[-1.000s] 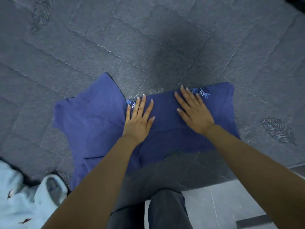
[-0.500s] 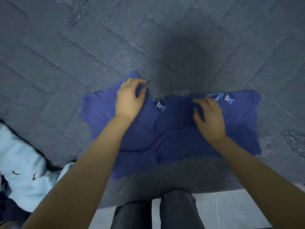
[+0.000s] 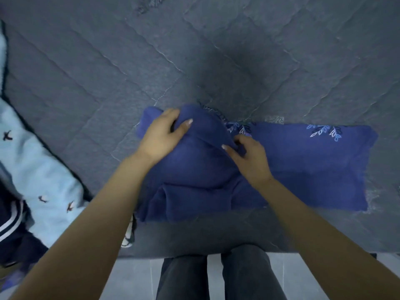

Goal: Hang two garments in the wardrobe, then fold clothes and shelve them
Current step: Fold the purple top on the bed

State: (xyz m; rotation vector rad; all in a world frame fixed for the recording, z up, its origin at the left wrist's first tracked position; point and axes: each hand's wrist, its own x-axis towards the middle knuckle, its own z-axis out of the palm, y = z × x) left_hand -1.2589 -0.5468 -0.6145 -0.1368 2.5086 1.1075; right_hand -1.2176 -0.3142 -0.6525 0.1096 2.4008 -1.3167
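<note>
Deep blue garment (image 3: 298, 167) spread flat on a grey quilted bedspread (image 3: 108, 72), close to the near edge, directly in front of the legs in dark trousers (image 3: 216, 278). Soft, slightly fuzzy weave; pale blue leaf embroidery (image 3: 324, 131) stitched along the far edge toward the right, a second cluster of the same motif half hidden near the middle. Right half smooth and rectangular; left half bunched and lifted into a rounded fold, with creases running down toward the near hem. Left hand (image 3: 162, 135) curled round the raised fold, thumb on top of the cloth, fingers tucked under it. Right hand (image 3: 249, 156) just beside it, pinching the lower end of the same fold between thumb and bent fingers. Both hands close together over the garment's left-centre, both forearms bare. At far left on the bedspread, well apart from the blue piece, a light blue fleecy garment with small dark bird motifs (image 3: 32, 169), and below it a navy item with white stripes (image 3: 10, 224). Pale tiled floor (image 3: 134, 278) under the bed edge.
</note>
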